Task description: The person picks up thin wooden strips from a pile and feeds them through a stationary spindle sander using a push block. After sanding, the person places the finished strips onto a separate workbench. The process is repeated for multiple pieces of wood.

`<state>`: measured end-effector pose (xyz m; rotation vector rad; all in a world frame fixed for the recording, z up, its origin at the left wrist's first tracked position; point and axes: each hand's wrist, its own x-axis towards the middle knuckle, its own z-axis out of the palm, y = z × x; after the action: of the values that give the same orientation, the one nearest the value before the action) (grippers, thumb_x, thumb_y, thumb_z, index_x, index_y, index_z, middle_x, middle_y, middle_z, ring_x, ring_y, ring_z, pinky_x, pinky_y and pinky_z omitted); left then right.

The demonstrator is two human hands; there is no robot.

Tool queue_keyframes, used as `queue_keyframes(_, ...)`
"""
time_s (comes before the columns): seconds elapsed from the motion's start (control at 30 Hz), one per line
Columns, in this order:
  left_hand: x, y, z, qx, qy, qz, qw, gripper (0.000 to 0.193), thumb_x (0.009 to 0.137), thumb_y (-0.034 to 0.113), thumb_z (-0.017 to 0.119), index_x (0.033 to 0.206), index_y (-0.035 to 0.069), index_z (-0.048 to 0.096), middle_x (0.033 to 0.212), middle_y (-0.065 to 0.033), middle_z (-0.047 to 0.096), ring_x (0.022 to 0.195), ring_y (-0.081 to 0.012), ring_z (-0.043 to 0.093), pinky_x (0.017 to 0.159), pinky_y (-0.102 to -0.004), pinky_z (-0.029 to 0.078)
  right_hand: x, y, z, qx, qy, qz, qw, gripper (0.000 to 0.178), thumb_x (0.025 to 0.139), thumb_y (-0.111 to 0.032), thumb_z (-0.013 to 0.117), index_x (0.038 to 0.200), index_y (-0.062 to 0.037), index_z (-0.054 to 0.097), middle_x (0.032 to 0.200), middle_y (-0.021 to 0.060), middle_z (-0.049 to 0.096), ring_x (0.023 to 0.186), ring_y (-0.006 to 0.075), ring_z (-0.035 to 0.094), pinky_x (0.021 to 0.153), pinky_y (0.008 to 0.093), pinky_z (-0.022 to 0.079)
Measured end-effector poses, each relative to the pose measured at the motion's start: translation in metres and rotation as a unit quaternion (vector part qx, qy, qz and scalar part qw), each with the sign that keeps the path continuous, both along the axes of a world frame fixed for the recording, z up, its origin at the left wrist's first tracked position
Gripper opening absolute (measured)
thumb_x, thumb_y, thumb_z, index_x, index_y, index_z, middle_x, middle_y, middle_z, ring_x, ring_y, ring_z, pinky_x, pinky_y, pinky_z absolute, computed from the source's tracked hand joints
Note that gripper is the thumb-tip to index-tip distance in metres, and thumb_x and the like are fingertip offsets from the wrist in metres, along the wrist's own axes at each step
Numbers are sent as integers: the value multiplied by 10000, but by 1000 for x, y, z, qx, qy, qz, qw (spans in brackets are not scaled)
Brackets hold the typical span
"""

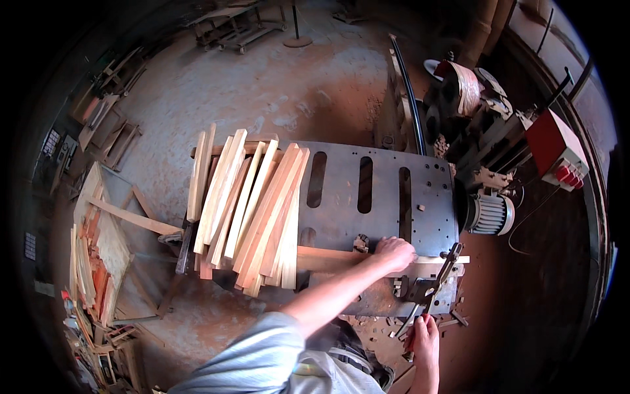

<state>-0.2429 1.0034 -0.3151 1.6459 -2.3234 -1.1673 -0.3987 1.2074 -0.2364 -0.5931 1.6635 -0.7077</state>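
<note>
My left hand reaches across the slotted grey metal machine table. Its fingers are closed at the end of a pale wooden strip along the table's near side. Nearer to me, my right hand is wrapped round the red grip of a dark metal lever. The lever slants up to the right, and its far end crosses over the strip. Behind my left wrist runs a brown wooden rail. A stack of wooden strips covers the left of the table, some overhanging its near edge.
A red and white switch box and a grey motor stand at the right. Offcuts litter the floor near my feet. At the left leans a wooden frame beside scrap wood. Trolleys stand far back.
</note>
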Motion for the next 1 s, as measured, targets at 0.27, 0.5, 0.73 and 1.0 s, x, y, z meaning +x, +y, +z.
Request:
queue_keyframes(0.27,219,24,96,-165,-294,229,913,611,923,327,696,1351,-64,504,1328,-237,542,1253,-336,499,1048,-503,434,-4,3,-1,-15,51,14,999,279,1006,-292,555,1073,-22,534,737,27,562,481,102,526,436,252,424)
queue_keyframes(0.5,258,67,61,-284,-387,190,856,543,922,94,571,1410,-102,436,1354,-260,494,1267,-357,468,1002,-472,441,2,0,3,-15,46,19,999,259,987,-247,559,1078,-5,536,724,32,576,494,108,537,446,257,427)
queue_keyframes(0.73,249,69,86,-251,-283,268,886,471,949,57,558,1412,-10,510,1100,-222,638,984,-318,633,845,-422,541,1,4,-4,-34,31,-6,999,196,1019,-258,539,957,-75,506,645,9,534,447,100,490,412,245,381)
queue_keyframes(1.0,215,28,136,262,536,353,721,302,1042,236,522,1303,84,530,904,-109,664,754,-244,687,669,-427,589,4,2,-2,-34,-170,-121,977,148,987,-170,562,1083,-60,537,687,21,548,455,122,516,398,261,420)
